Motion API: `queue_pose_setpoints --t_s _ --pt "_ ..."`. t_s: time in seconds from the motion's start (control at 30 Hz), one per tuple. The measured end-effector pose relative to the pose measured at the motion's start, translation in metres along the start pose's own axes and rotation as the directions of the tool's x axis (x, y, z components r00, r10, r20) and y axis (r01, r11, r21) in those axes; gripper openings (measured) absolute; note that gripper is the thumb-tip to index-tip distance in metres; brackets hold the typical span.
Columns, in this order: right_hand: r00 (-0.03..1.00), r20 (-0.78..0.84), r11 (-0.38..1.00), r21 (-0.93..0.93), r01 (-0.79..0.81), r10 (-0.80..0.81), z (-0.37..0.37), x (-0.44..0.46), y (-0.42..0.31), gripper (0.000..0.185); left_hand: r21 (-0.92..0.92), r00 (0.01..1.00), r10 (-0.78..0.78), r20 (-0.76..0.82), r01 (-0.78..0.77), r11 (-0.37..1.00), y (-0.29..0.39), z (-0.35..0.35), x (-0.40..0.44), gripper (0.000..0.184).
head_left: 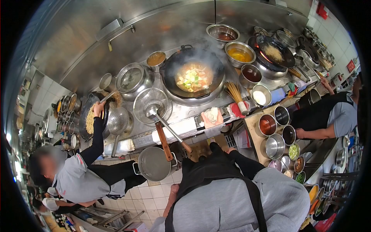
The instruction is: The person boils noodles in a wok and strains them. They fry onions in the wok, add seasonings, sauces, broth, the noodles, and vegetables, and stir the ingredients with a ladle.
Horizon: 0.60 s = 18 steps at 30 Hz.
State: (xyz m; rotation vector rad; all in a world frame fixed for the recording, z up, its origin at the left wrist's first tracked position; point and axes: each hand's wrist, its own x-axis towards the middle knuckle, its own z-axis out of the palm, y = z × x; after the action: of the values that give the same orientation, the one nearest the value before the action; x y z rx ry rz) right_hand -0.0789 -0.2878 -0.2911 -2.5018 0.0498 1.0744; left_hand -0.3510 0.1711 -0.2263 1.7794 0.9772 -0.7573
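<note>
My left hand (174, 188) hangs low beside my black apron (216, 168), next to a wide two-handled pot (154, 164). Its fingers are too small and hidden to make out. My right hand (231, 150) is at the apron's other side, below the stove edge, mostly hidden by my sleeve. In front of me a large black wok (172, 83) steams on the burner, with chopped vegetables and broth (193, 77) inside. A ladle (170, 129) with a wooden handle end rests across a wire strainer (143, 103) left of the wok, handle towards me.
A bamboo brush (233, 92) and folded cloths (212, 117) lie along the stove edge. Bowls of oil (240, 54) and sauce (251, 73) stand right of the wok. A co-worker (83, 178) stirs noodles at left; another person (328, 112) works at right by several ingredient pots (275, 146).
</note>
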Motion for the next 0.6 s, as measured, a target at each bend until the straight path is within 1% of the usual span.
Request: queue_pose_setpoints --t_s 0.03,0.13,0.23,0.33,0.43,0.53,0.6 --pt "1.000 0.006 1.000 0.010 -0.008 0.008 0.001 0.002 0.002 0.047 -0.013 1.000 0.007 0.002 -0.007 1.000 -0.003 0.000 0.002 0.043" --pt "1.000 0.015 0.999 0.026 -0.027 0.027 -0.003 -0.004 -0.003 0.048 0.056 0.998 0.054 0.031 -0.056 0.997 -0.019 0.000 0.017 0.044" --pt "1.000 0.008 1.000 0.011 -0.021 0.021 -0.003 -0.002 -0.003 0.048 0.246 0.984 0.144 0.105 -0.166 0.955 -0.004 -0.005 0.003 0.045" --pt "1.000 0.015 1.000 0.001 -0.007 0.006 -0.010 -0.009 -0.010 0.047 0.214 0.998 0.040 0.053 -0.051 0.975 -0.002 -0.005 0.002 0.043" --pt "0.999 0.028 1.000 0.006 -0.031 0.031 -0.001 0.003 0.000 0.047 0.262 0.992 0.104 0.076 -0.120 0.958 0.003 -0.006 -0.001 0.040" --pt "0.998 0.042 0.999 0.006 -0.041 0.041 -0.001 0.003 0.000 0.048 0.261 0.997 0.067 0.031 -0.073 0.963 -0.011 -0.003 0.016 0.038" --pt "0.999 0.032 1.000 -0.002 -0.022 0.022 -0.003 0.000 -0.002 0.049 0.257 0.995 0.075 0.064 -0.089 0.962 -0.001 -0.006 0.006 0.038"
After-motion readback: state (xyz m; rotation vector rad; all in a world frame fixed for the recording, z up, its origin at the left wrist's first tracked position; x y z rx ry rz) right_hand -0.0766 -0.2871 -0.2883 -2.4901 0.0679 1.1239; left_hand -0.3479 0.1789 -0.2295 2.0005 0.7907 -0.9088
